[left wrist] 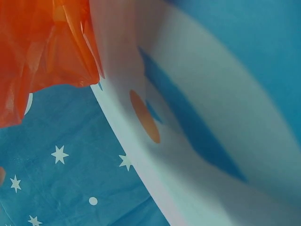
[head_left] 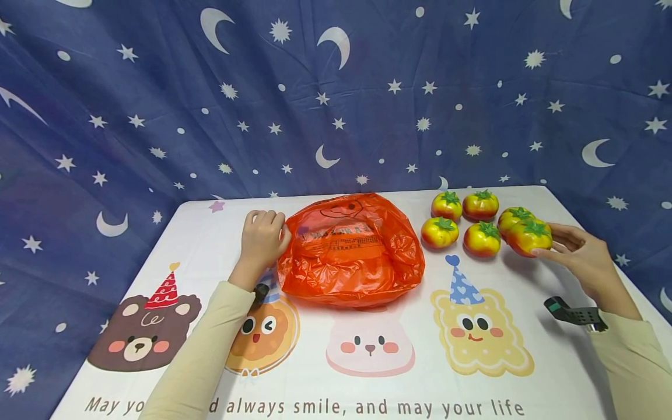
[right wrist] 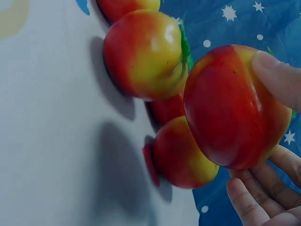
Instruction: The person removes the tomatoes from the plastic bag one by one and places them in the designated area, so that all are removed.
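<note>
A red plastic bag [head_left: 352, 271] lies spread at the middle of the table, with its mouth facing the near side. Curled fingers of my left hand [head_left: 263, 238] grip its left edge; in the left wrist view only part of the bag [left wrist: 42, 56] shows. On the right, my right hand [head_left: 590, 259] holds a red-and-yellow tomato [head_left: 531, 239] with a green leafy top, thumb on one side and fingers on the other. The right wrist view shows this tomato [right wrist: 230, 108] raised off the table. Just behind it, another tomato [head_left: 511, 217] is partly hidden.
Several more tomatoes, such as the front one [head_left: 482, 240] and the left one [head_left: 440, 233], sit between the bag and my right hand. The white table cover [head_left: 399, 356] bears printed cartoon faces. A blue starry curtain [head_left: 367, 105] hangs along the table's back edge.
</note>
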Available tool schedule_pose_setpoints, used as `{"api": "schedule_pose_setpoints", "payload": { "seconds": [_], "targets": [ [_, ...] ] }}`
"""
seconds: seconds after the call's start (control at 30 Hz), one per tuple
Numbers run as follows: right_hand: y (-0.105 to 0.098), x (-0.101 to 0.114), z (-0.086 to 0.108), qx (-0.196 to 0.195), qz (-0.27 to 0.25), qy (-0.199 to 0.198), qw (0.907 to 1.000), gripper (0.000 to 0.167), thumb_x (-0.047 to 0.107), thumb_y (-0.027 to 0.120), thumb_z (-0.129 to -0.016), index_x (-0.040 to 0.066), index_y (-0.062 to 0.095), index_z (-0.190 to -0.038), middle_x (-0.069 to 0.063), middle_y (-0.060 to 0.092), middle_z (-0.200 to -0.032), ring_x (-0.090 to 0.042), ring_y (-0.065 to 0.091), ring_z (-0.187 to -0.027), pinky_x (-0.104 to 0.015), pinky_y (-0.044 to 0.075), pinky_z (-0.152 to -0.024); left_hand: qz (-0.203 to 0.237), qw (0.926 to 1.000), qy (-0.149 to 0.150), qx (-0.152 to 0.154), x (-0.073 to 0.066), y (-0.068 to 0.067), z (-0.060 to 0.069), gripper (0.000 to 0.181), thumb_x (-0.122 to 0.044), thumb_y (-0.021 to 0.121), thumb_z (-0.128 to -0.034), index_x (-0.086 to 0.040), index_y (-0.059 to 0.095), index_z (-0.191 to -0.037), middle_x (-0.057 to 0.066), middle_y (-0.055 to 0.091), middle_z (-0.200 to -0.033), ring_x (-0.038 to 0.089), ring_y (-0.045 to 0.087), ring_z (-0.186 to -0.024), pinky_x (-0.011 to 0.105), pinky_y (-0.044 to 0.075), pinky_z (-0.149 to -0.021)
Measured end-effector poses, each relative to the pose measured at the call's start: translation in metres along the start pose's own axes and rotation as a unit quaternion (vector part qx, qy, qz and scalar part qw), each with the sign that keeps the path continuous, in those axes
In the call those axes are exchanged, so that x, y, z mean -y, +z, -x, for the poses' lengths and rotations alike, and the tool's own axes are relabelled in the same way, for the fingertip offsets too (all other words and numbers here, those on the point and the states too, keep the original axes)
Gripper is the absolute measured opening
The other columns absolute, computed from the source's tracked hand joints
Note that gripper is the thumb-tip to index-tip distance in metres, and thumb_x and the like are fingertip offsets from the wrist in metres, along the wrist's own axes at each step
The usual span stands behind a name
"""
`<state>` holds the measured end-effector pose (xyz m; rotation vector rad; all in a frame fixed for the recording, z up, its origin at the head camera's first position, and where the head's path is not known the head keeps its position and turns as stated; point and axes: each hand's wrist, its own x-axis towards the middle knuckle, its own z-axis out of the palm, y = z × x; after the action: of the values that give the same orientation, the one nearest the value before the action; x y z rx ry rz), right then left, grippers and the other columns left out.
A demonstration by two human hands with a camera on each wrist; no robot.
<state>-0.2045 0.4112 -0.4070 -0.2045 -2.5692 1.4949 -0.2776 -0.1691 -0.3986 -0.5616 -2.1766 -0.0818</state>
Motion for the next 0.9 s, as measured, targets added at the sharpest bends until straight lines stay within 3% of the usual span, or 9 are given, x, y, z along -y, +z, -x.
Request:
{"api": "schedule_pose_setpoints", "payload": {
  "seconds": [0.07,0.3,0.53,0.83,0.9],
  "targets": [
    [0.0,-0.004,0.0,0.002,0.016,0.007,0.9998,0.065,0.024,0.072,-0.08,0.017,0.045,-0.138,0.029,0.047,-0.109,0.018,0.044,-0.096,0.001,0.041,-0.08,-0.001,1.0,-0.001,0.002,0.0,0.0,0.0,0.011,-0.012,0.06,-0.0766,-0.002,0.057,-0.076,0.014,0.059,-0.071,0.033,0.059,-0.07,0.046,0.046,-0.081],
    [0.002,-0.004,0.005,0.02,0.046,0.012,0.9987,0.07,0.029,0.07,-0.082,0.007,0.039,-0.141,0.033,0.042,-0.1,0.018,0.04,-0.092,0.001,0.041,-0.08,-0.003,1.0,-0.002,0.007,-0.001,-0.001,-0.001,0.011,-0.012,0.061,-0.0769,-0.002,0.058,-0.077,0.014,0.06,-0.071,0.033,0.059,-0.07,0.046,0.046,-0.082],
    [0.003,-0.013,0.008,0.038,0.063,0.039,0.9966,0.072,0.035,0.07,-0.081,0.009,0.038,-0.141,0.035,0.041,-0.098,0.018,0.038,-0.092,0.0,0.041,-0.081,0.0,1.0,-0.004,0.005,-0.001,-0.001,-0.001,0.01,-0.012,0.06,-0.0763,-0.002,0.057,-0.077,0.014,0.06,-0.071,0.033,0.059,-0.071,0.046,0.046,-0.081],
    [0.005,-0.022,0.005,0.041,0.111,0.067,0.9906,0.087,0.049,0.067,-0.078,0.005,0.032,-0.145,0.027,0.038,-0.106,0.008,0.039,-0.099,-0.011,0.046,-0.087,-0.002,1.0,0.0,0.001,0.0,-0.001,-0.001,0.01,-0.012,0.058,-0.0774,-0.002,0.057,-0.076,0.014,0.059,-0.071,0.033,0.058,-0.07,0.046,0.046,-0.081],
    [0.005,-0.023,0.004,0.04,0.119,0.067,0.9898,0.087,0.05,0.067,-0.079,0.005,0.031,-0.145,0.016,0.045,-0.114,-0.001,0.043,-0.105,-0.011,0.046,-0.088,-0.003,1.0,0.001,-0.001,0.001,-0.001,-0.001,0.01,-0.012,0.058,-0.0772,-0.002,0.057,-0.075,0.013,0.059,-0.07,0.033,0.058,-0.07,0.046,0.046,-0.081]
  ]
}}
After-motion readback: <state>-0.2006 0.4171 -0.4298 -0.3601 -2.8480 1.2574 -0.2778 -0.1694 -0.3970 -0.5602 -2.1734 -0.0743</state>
